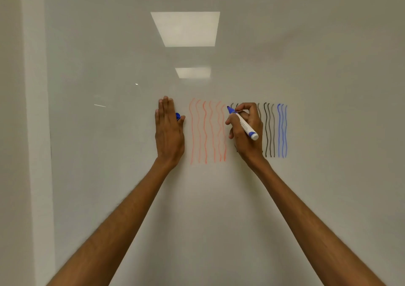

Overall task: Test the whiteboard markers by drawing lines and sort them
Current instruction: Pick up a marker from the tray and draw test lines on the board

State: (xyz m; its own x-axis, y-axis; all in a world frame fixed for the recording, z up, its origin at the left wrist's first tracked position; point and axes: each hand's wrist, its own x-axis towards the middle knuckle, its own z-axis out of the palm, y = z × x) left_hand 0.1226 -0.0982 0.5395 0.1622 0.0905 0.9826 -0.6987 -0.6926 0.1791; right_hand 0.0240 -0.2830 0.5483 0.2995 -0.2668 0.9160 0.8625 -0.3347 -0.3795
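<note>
The right hand (244, 130) is gripping an uncapped blue marker (242, 123) with its tip at the whiteboard (328, 66), seemingly starting a test line, while the left hand (168, 130) is lying flat for steadiness, pinning the blue cap (178, 116) under its thumb.

Glossy smooth whiteboard (219, 198); white plastic marker (244, 125) barrel.
</note>
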